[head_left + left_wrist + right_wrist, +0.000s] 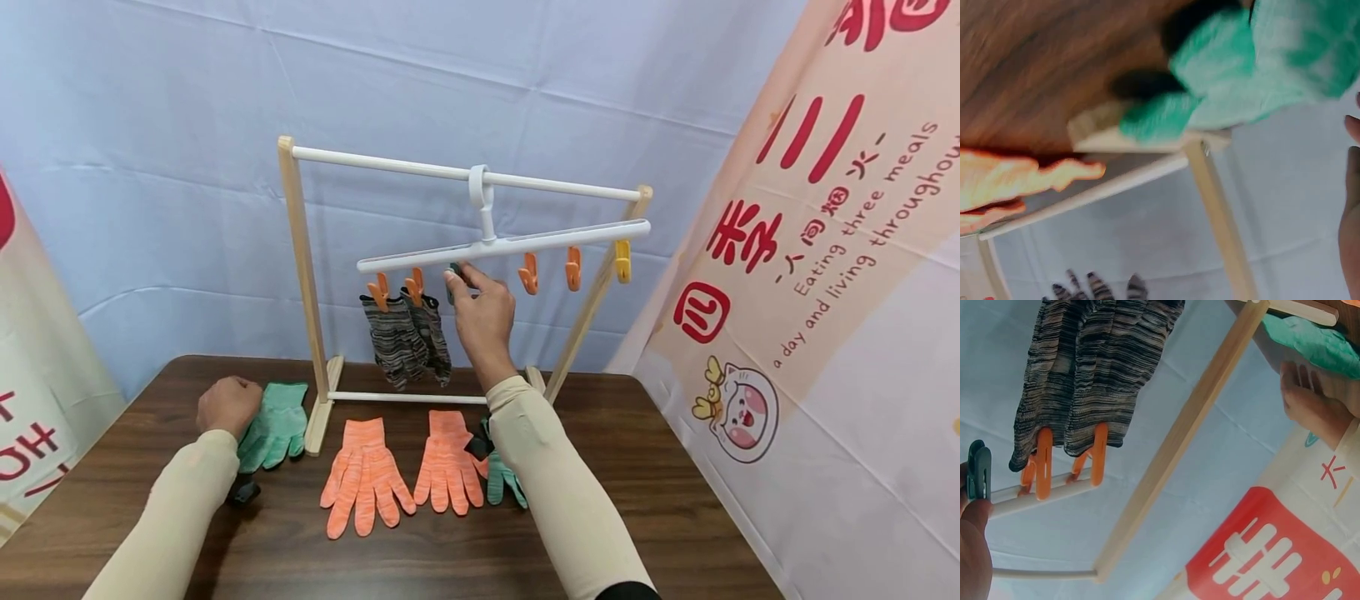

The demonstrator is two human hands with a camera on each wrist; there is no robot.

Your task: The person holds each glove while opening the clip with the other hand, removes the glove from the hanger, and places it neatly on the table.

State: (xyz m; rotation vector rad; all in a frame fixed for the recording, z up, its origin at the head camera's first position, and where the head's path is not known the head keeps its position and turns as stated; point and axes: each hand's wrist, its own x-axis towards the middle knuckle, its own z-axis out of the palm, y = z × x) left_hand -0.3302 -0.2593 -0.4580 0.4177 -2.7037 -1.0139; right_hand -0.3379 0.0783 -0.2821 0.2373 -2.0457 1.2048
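Note:
My right hand (483,317) is raised under the white hanger (435,254) and pinches a dark green clothespin (980,472) between thumb and fingers. Left of it, two grey-black striped gloves (397,337) hang by their cuffs from orange clothespins (1043,464), fingers pointing down. Low at the table's left, my left hand (228,406) is beside a green glove (276,425), overlapping its edge in the head view. Its fingers hang loosely curled, and the left wrist view shows a gap between them and the glove.
The hanger hooks over a rack's white top rod (375,162) and tilts up to the right. Orange clothespins (573,268) and a yellow one (622,261) hang on its right half. Two orange gloves (365,475) and another green glove (504,479) lie on the brown table (285,542).

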